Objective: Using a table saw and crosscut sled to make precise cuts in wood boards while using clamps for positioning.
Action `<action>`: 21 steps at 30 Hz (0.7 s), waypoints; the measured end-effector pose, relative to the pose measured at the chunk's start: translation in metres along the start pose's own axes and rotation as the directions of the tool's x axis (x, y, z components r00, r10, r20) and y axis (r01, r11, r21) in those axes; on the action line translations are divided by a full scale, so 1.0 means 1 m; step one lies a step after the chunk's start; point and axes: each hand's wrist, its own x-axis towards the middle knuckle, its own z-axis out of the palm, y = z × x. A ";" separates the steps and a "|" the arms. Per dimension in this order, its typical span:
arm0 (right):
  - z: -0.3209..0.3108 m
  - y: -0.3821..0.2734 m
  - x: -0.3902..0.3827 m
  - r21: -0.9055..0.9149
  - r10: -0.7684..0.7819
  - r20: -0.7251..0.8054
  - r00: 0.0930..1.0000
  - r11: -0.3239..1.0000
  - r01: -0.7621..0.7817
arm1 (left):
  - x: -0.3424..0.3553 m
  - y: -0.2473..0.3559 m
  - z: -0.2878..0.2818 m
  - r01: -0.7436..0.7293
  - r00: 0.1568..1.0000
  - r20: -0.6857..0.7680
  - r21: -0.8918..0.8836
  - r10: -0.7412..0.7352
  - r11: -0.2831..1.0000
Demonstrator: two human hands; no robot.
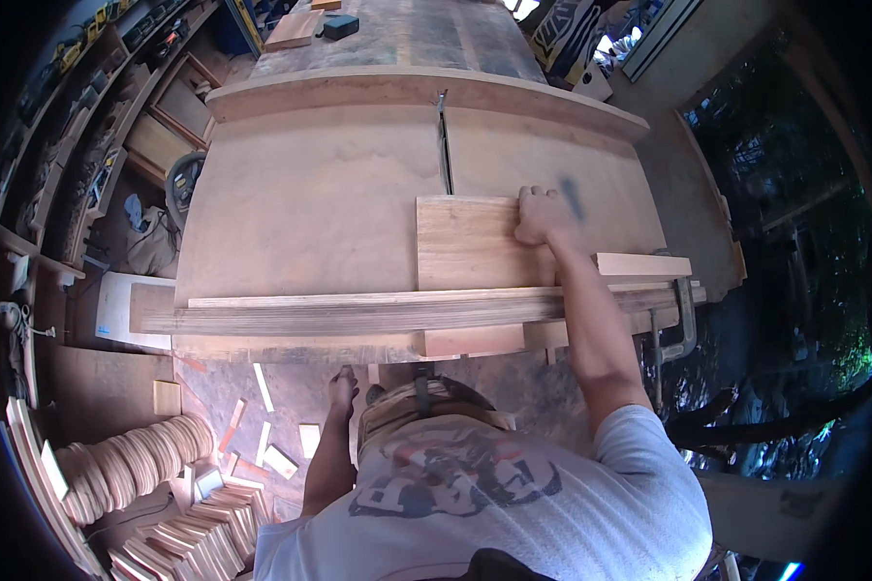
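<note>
A board (467,242) lies on the counter (300,194), its near edge against a fence (358,312) running left to right. The right hand (541,217) rests on the board's right end. Behind the board is a blade slot (445,145). The left hand (341,387) hangs below the counter's near edge. A clamp (683,324) sits at the fence's right end. Offcuts (262,387) lie on the floor, left.

Pretty soft daylight overall, brightest at the top where windows blow out white. Heavy fisheye bend and black vignette at the corners, right side murky, and the right hand (543,215) looks slightly smeared.
</note>
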 end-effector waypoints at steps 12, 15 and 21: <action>-0.030 0.001 -0.136 -0.099 -0.266 -0.375 0.888 0.964 0.246 | -0.060 -0.045 -0.121 0.157 0.960 -0.261 0.217 -0.098 0.963; -0.026 -0.001 -0.140 -0.079 -0.238 -0.417 0.877 0.971 0.226 | -0.060 -0.039 -0.114 0.095 0.975 -0.220 0.330 -0.021 0.939; -0.021 -0.003 -0.141 -0.065 -0.221 -0.439 0.871 0.975 0.214 | -0.052 -0.048 -0.122 0.019 0.971 -0.215 0.516 0.108 0.856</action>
